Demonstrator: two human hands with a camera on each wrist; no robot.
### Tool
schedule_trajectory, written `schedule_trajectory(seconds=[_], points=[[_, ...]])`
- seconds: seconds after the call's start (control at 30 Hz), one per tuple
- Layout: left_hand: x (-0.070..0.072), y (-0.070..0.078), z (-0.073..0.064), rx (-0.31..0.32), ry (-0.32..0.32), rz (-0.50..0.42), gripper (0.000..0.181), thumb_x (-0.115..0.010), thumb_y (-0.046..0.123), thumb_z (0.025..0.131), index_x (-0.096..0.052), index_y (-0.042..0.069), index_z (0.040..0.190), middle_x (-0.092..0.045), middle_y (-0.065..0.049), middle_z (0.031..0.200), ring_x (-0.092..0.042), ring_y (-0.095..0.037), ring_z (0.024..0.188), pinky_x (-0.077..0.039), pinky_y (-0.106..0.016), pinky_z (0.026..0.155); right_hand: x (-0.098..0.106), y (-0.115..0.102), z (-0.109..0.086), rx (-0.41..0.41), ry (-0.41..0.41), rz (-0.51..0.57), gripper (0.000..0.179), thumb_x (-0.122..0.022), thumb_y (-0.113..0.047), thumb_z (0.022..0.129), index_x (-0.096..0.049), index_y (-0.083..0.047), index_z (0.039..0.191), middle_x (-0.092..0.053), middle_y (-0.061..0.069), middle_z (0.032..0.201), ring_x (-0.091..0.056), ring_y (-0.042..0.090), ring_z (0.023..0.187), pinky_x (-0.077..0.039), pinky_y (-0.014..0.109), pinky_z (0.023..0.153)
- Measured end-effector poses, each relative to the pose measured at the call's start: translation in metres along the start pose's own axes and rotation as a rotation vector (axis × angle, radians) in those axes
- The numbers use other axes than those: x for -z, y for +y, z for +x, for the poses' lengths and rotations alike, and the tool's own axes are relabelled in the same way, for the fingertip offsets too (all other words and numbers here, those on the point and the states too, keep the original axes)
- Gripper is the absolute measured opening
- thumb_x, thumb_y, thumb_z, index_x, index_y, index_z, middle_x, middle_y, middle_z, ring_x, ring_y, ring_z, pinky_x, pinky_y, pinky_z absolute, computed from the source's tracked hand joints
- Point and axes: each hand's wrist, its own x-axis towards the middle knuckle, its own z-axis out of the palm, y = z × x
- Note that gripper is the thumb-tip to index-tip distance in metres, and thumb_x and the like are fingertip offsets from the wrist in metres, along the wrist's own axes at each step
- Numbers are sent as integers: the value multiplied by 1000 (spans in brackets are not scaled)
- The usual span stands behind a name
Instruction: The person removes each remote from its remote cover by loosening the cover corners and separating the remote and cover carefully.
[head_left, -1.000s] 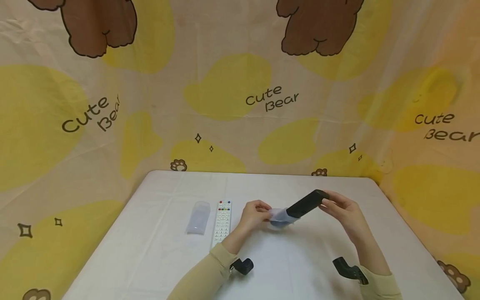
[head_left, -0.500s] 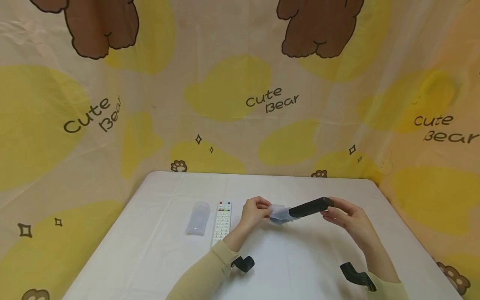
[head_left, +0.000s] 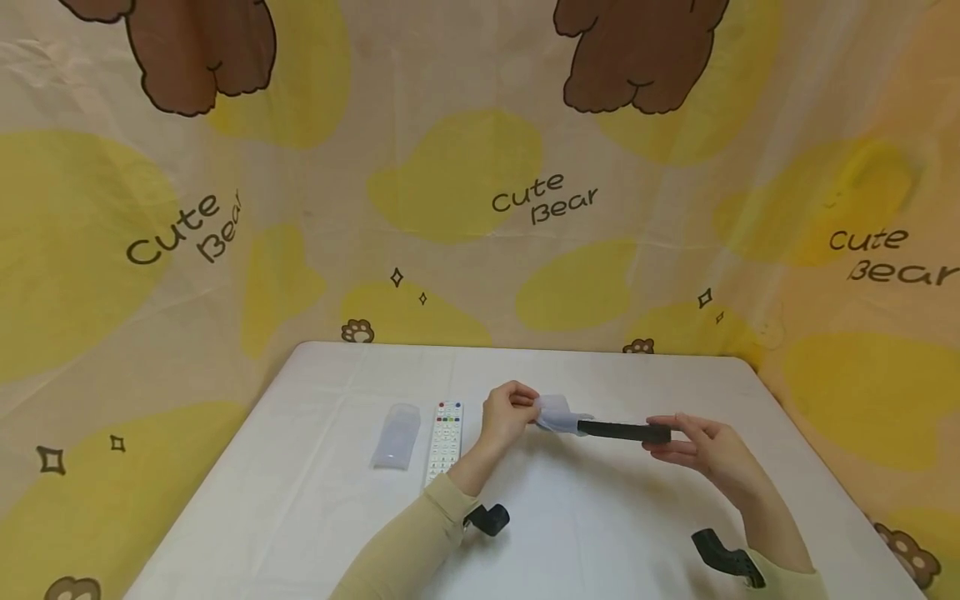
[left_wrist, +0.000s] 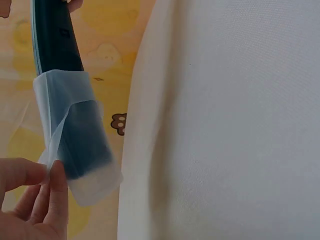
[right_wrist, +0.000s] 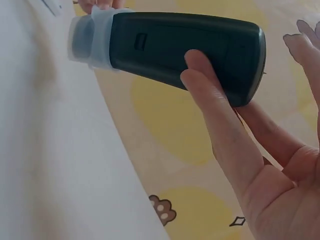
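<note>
My right hand (head_left: 716, 454) grips the free end of a black remote control (head_left: 618, 431), fingers on one face and thumb on the other. Its other end sits inside a translucent sleeve (head_left: 556, 414), whose edge my left hand (head_left: 506, 412) pinches between thumb and fingertips. The remote is held nearly level above the table. From the left wrist view, the sleeve (left_wrist: 90, 135) is folded loosely over the remote's end, the dark body showing through. A small latch shows on the back of the remote (right_wrist: 165, 47) in the right wrist view.
A white remote control (head_left: 446, 442) lies on the white table (head_left: 300, 500), partly behind my left forearm. Left of it lies another translucent sleeve (head_left: 397, 436). A bear-patterned curtain (head_left: 450, 250) hangs behind the table and along its sides.
The black remote has swung from a steep slant to nearly level. My right hand has moved down and to the right with it; my left hand, pinching the sleeve, has risen slightly.
</note>
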Motion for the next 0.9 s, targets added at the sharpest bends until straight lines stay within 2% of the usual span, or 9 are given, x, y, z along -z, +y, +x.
schedule_trajectory(seconds=[0.1, 0.27, 0.37, 0.47, 0.53, 0.63, 0.73, 0.9], points=[[1, 1, 1, -13, 14, -20, 19, -68, -9, 73, -67, -1, 90, -70, -16, 85, -68, -17, 72, -58, -25, 61, -3, 2, 0, -34, 4, 12, 46, -45, -23, 101, -50, 16, 124, -65, -4, 110, -70, 24, 93, -55, 33, 82], [4, 4, 1, -36, 39, -60, 19, -68, -11, 74, -67, -3, 91, -69, -19, 87, -68, -19, 73, -58, -28, 62, -6, 10, 0, -102, 28, 63, 35, -58, -11, 94, -57, 10, 121, -65, 1, 107, -70, 21, 91, -56, 35, 80], [5, 8, 0, -46, 49, -83, 19, -68, -11, 74, -66, -3, 92, -69, -19, 88, -67, -18, 73, -59, -28, 63, -7, 13, 0, -116, 18, 78, 32, -59, -8, 92, -60, 4, 122, -65, -3, 109, -68, 17, 92, -56, 36, 80], [6, 10, 2, -56, 53, -107, 20, -68, -11, 74, -66, -2, 92, -69, -18, 88, -66, -15, 72, -58, -27, 62, -7, 17, 1, -139, 19, 65, 37, -60, -10, 92, -56, 2, 127, -64, -6, 111, -66, 14, 95, -56, 35, 81], [7, 11, 2, -64, 53, -122, 21, -68, -11, 74, -66, -2, 92, -69, -19, 88, -66, -14, 71, -58, -27, 62, -7, 19, 1, -162, 8, 39, 45, -61, -12, 91, -50, 4, 132, -63, -6, 113, -66, 14, 96, -56, 33, 82], [7, 13, 3, -67, 53, -136, 21, -68, -12, 73, -66, -3, 92, -69, -19, 88, -66, -14, 70, -58, -27, 61, -6, 22, 2, -198, -22, 18, 53, -61, -13, 91, -42, 10, 135, -62, 1, 116, -65, 15, 97, -56, 33, 84], [8, 14, 4, -62, 52, -152, 22, -68, -13, 73, -66, -3, 93, -68, -20, 89, -66, -16, 72, -58, -28, 62, -6, 26, 3, -213, -72, 19, 52, -60, -13, 92, -42, 10, 135, -60, 9, 118, -65, 18, 98, -55, 35, 85], [11, 18, 4, -53, 30, -181, 24, -68, -13, 74, -65, -7, 96, -67, -25, 93, -68, -22, 76, -59, -32, 66, -8, 29, 3, -238, -125, 43, 47, -59, -12, 93, -46, 10, 133, -61, 11, 117, -65, 19, 99, -55, 35, 86]])
